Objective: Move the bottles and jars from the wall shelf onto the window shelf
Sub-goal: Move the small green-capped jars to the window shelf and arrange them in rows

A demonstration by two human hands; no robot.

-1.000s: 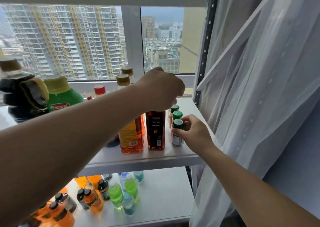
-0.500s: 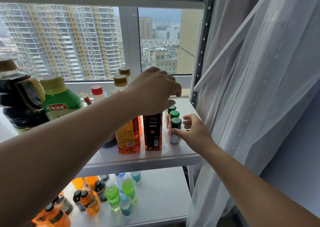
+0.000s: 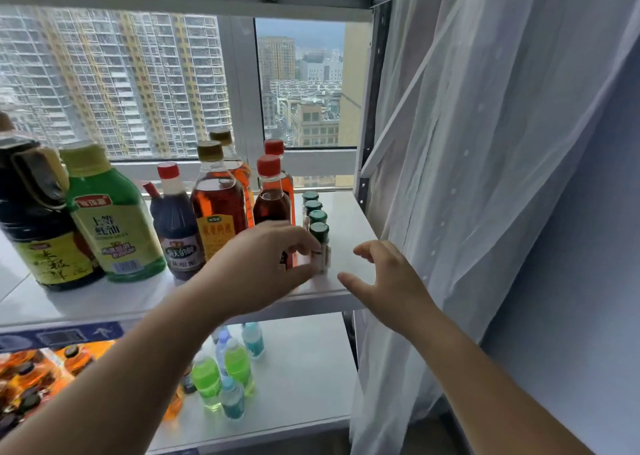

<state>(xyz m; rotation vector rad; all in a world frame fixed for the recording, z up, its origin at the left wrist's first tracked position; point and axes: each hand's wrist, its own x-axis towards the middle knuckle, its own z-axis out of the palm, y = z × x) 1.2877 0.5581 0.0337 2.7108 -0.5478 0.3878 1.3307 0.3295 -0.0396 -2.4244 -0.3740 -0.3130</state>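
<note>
Head view: on the window shelf point(image 3: 349, 219), a row of four green-capped jars runs front to back near the right end. The left hand point(image 3: 266, 267) has its fingertips point(image 3: 313, 252) against the left side of the front jar point(image 3: 320, 246), fingers bent around it; a firm grip cannot be told. The right hand point(image 3: 388, 281) hovers just right of that jar, fingers spread apart, touching nothing, with bare shelf between hand and jar. Left of the jars stand two red-capped bottles point(image 3: 272, 194), then two amber bottles point(image 3: 218, 205), a dark bottle point(image 3: 176, 232), a green bottle point(image 3: 110, 222) and a large dark jug point(image 3: 34, 219) at the far left. Right of the jars hangs a sheer curtain point(image 3: 485, 177). Below the jars, a lower shelf point(image 3: 304, 368) holds small green and blue bottles point(image 3: 221, 375).
</note>
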